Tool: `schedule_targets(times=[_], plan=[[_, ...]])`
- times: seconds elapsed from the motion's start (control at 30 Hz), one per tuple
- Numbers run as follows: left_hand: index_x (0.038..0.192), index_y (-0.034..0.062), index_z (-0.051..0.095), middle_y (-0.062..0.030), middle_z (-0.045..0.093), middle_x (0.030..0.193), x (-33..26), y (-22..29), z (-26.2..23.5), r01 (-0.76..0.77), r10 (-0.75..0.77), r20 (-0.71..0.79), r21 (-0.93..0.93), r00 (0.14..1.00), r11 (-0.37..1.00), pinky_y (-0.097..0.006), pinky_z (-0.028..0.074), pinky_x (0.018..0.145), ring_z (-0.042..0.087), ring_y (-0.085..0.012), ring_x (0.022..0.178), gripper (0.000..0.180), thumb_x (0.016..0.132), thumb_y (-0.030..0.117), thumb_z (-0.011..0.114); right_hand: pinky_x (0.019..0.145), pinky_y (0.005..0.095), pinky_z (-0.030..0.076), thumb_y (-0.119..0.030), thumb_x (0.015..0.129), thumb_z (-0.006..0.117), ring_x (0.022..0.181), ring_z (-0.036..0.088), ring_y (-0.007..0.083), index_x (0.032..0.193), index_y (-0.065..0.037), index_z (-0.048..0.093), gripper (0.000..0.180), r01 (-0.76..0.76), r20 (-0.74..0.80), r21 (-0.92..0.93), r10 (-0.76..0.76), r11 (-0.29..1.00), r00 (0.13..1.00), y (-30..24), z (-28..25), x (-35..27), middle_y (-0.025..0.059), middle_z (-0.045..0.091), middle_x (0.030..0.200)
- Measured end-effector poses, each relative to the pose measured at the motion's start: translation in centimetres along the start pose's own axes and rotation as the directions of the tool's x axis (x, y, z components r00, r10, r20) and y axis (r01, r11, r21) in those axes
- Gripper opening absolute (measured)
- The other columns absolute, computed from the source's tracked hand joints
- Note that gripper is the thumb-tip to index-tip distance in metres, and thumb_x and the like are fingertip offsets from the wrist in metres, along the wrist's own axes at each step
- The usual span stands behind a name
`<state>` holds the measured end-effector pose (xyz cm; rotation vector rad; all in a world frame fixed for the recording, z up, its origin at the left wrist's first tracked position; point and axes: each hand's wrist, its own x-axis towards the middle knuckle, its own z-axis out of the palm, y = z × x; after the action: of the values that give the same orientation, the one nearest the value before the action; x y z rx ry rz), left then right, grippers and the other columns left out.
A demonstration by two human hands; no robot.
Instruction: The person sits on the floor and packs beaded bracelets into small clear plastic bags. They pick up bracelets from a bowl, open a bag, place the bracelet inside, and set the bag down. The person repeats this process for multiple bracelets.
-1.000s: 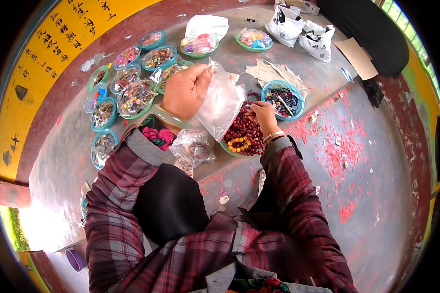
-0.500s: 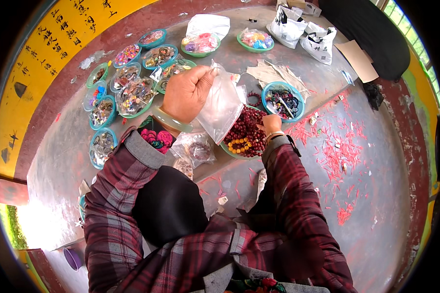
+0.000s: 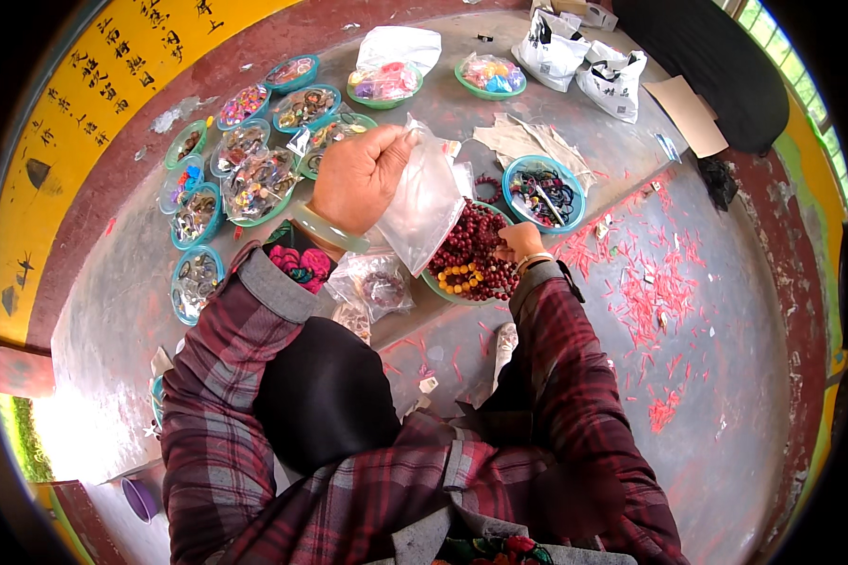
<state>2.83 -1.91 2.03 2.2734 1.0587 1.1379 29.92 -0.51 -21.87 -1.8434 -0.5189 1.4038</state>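
My left hand (image 3: 358, 177) is closed, pinching the top of a clear plastic bag (image 3: 422, 207) that hangs down beside a green basin (image 3: 454, 298). Dark red bead bracelets (image 3: 469, 240) fill that basin, with a yellow-orange bead bracelet (image 3: 462, 279) lying among them. At the basin's right side, my right hand (image 3: 521, 243) has its fingers curled on the red beads; the fingertips are partly hidden. Close to it stands a blue basin (image 3: 545, 195) of dark bands with a pale pen-like stick. Clear bags with bracelets (image 3: 380, 290) lie below my left hand.
Several small basins of packaged trinkets (image 3: 259, 184) cluster on the left. Farther back are basins of colourful packets (image 3: 492, 75), white carrier bags (image 3: 551, 52) and a cardboard sheet (image 3: 686, 115). Red paper scraps (image 3: 658, 292) litter the lower floor beyond a ledge on the right.
My right hand has shifted very slightly within the bead basin, and some beads have moved a little. My left hand still holds the bag up in nearly the same place.
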Motion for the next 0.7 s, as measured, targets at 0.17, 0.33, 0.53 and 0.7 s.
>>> schedule_targets(times=[0.17, 0.33, 0.53, 0.7], plan=[[0.093, -0.0013, 0.062, -0.008, 0.056, 0.071, 0.1, 0.1, 0.1, -0.012, 0.012, 0.012, 0.035, 1.0, 0.999, -0.025, 0.041, 0.058, 0.047, -0.0109, 0.062, 0.022, 0.092, 0.018, 0.052, 0.055, 0.0377, 0.054, -0.01, 0.079, 0.052, 0.061, 0.065, 0.0317, 0.08, 0.009, 0.059, 0.02, 0.149, 0.159, -0.456, -0.085, 0.877, 0.984, 0.2, -0.3, 1.0, 0.0212, 0.062, 0.066], [0.082, 0.0007, 0.058, -0.0187, 0.052, 0.062, 0.0, -0.3, 0.3, -0.084, 0.084, -0.08, -0.009, 0.993, 0.996, -0.036, 0.039, 0.049, 0.049, -0.0333, 0.054, 0.021, 0.088, 0.021, 0.055, 0.073, 0.0364, 0.05, -0.014, 0.077, 0.051, 0.075, 0.066, 0.0312, 0.079, 0.006, 0.064, 0.024, 0.216, 0.143, -0.926, -0.24, 0.311, 0.96, -0.3, 0.2, 0.8, 0.02, 0.065, 0.072], [0.091, 0.0009, 0.061, -0.0098, 0.054, 0.066, 0.1, -0.4, -0.2, -0.017, 0.016, 0.045, 0.016, 0.999, 1.0, -0.028, 0.04, 0.052, 0.048, -0.0166, 0.057, 0.024, 0.091, 0.023, 0.051, 0.069, 0.0389, 0.05, -0.013, 0.075, 0.051, 0.08, 0.063, 0.036, 0.078, 0.004, 0.065, 0.022, 0.318, 0.2, -0.918, -0.416, 0.237, 0.887, -2.5, 0.1, -3.5, 0.0202, 0.064, 0.077], [0.097, 0.0019, 0.063, 0.0005, 0.055, 0.067, -0.4, -0.2, -0.7, 0.173, -0.157, 0.088, -0.221, 0.984, 0.96, -0.022, 0.04, 0.051, 0.048, -0.0046, 0.057, 0.027, 0.093, 0.025, 0.05, 0.072, 0.0286, 0.049, -0.048, 0.09, 0.045, 0.083, 0.061, 0.0146, 0.109, -0.005, 0.055, 0.048, 0.35, 0.536, 0.19, -0.396, 0.917, 0.745, -4.1, 2.9, -10.7, 0.009, 0.064, 0.094]])
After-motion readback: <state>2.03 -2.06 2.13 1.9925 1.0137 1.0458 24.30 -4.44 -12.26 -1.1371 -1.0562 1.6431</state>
